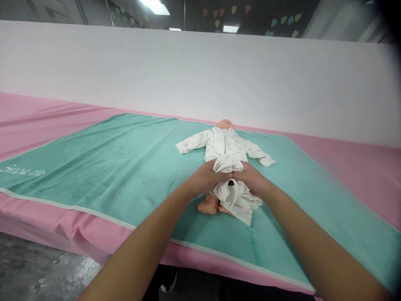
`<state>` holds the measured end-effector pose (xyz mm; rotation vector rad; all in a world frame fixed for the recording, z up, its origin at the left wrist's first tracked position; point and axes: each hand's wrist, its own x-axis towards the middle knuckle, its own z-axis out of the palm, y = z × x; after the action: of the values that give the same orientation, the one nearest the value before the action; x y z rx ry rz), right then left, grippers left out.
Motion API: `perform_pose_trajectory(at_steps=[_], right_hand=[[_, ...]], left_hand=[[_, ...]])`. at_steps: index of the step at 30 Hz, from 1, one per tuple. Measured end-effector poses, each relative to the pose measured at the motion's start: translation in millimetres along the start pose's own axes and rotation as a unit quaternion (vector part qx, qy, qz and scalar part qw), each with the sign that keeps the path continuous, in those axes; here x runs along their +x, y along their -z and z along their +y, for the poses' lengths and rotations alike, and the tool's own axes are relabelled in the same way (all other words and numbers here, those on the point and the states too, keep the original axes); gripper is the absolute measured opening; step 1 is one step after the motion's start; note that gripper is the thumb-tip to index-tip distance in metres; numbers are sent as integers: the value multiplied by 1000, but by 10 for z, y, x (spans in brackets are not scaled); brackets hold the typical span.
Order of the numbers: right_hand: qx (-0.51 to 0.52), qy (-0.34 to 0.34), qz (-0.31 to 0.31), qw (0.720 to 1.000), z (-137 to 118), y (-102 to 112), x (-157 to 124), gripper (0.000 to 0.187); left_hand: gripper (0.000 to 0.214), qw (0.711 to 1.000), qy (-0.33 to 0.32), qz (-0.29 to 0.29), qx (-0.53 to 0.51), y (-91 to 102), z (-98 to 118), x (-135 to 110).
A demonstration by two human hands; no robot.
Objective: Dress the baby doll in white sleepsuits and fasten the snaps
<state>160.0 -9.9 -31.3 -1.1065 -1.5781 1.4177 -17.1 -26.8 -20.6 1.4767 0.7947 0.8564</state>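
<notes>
A baby doll (224, 124) lies on its back on a teal towel (125, 159), head away from me. It wears a white printed top (233, 145) with the sleeves spread out. Bunched white printed trousers (233, 196) sit over its legs, and its bare feet (208, 206) stick out below. My left hand (205, 177) grips the bunched cloth at the doll's waist from the left. My right hand (253, 179) grips the same cloth from the right. Both hands are closed on the fabric.
The teal towel lies over a pink sheet (46, 117) on a wide padded table. A white wall (188, 71) stands behind it. The table's near edge (78, 238) drops to a grey floor (31, 271) at the lower left.
</notes>
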Motion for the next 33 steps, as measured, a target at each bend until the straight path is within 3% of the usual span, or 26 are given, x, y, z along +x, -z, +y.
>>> perform_pose_trajectory(at_steps=[33], right_hand=[[-20, 14, -6, 1000, 11, 16, 4, 40]], left_hand=[[33, 1000, -1, 2, 18, -9, 20, -24]])
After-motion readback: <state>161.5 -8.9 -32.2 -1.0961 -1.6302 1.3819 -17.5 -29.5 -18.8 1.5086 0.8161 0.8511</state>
